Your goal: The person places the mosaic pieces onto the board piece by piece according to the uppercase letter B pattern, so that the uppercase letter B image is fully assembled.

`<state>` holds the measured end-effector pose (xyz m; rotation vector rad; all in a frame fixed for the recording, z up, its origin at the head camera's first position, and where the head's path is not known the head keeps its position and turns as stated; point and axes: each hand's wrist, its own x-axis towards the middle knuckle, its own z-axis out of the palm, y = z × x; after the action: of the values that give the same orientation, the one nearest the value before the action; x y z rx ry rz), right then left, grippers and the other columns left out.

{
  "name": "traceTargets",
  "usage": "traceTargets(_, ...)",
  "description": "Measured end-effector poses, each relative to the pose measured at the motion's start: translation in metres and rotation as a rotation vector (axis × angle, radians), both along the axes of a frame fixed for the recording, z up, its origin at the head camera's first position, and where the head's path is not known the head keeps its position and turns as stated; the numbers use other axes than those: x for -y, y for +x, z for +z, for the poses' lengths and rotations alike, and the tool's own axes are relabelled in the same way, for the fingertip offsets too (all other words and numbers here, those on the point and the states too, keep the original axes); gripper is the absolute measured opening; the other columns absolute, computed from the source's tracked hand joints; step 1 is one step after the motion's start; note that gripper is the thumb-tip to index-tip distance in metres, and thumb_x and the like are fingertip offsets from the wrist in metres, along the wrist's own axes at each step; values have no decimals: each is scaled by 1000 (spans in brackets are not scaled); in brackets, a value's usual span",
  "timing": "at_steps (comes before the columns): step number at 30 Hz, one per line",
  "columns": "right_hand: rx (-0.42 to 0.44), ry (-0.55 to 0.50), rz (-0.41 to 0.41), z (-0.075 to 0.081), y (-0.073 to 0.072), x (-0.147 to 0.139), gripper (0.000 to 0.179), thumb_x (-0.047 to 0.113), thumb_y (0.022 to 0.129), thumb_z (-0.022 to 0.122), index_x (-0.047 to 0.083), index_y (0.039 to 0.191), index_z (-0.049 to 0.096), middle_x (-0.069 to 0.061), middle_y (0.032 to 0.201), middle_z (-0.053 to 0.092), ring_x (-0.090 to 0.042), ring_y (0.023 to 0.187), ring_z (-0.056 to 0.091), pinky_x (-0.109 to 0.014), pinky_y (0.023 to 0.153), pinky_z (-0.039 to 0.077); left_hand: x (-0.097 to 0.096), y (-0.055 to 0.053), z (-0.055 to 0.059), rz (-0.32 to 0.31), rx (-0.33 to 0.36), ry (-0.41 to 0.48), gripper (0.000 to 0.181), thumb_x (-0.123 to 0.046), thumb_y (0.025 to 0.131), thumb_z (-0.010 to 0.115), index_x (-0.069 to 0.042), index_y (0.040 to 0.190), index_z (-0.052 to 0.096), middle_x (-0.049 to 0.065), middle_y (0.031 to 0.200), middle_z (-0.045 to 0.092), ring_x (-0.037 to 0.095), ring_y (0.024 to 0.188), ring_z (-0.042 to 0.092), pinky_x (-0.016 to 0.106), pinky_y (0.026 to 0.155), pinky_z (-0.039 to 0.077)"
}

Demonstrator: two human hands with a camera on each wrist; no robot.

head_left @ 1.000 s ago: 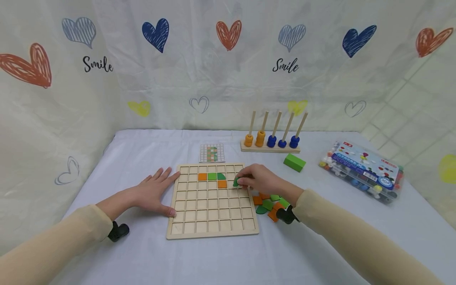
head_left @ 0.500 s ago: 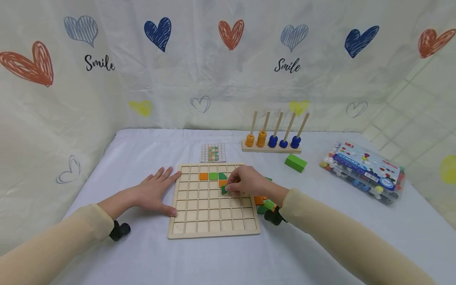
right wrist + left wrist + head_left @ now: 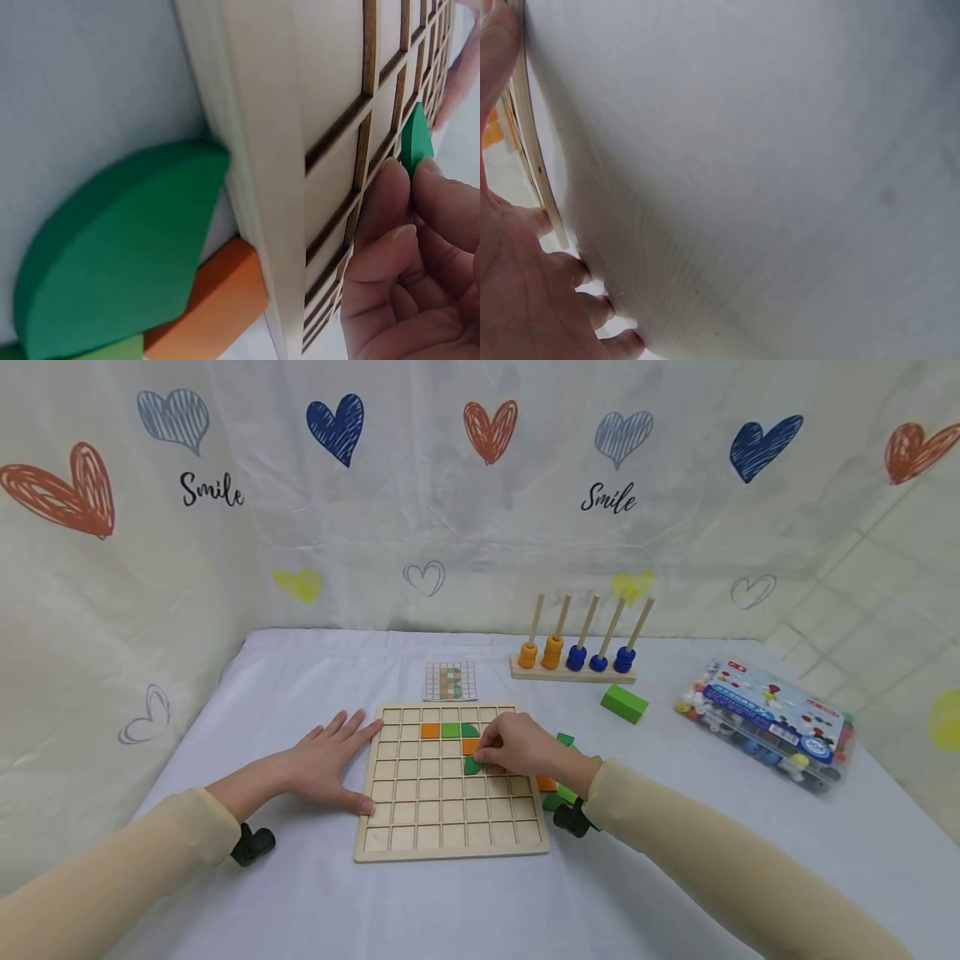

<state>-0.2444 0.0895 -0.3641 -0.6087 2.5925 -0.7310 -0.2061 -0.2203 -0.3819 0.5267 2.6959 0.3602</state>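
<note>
Grid board: pale wooden grid board, lying flat on the white cloth-covered worktop, with raised strips dividing it into square cells.
Tile in hand: dark green curved tile, smooth-faced, at the board just on the near side of an orange square tile; I cannot tell whether it is fully seated in a cell.
Right fingers: the right hand pinches the curved tile between thumb and forefinger.
Left fingers: spread apart, the left hand resting at the board's left edge and touching it.
Far row of tiles: orange square, light green square and dark green quarter-round, side by side.
Right wrist view: brown sides on the grid strips, the board's thick smooth rim, and a loose green tile with one curved edge beside a loose orange tile.
Left wrist view: fingertips near the worktop cloth just beyond the rim, mostly cloth otherwise.
In the way: the right hand covers some cells; its wrist and sleeve hide part of the loose tile pile.
Far side: gridded pattern card, wooden peg abacus with orange and blue beads.
Farther right: green block, clear plastic box with a printed label.
</note>
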Motion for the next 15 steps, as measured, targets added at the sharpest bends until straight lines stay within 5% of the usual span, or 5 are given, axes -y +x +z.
traceTargets(15,-55,21,-6,-2,1,3,9,18,92,77,12,86,77,3,78,71,-10,74,57,-24,71,47,-1,-1,0,-11,-6,-3,126,-70,74,79,-8,164,16,30,169,7,56,154,3,77,117,12)
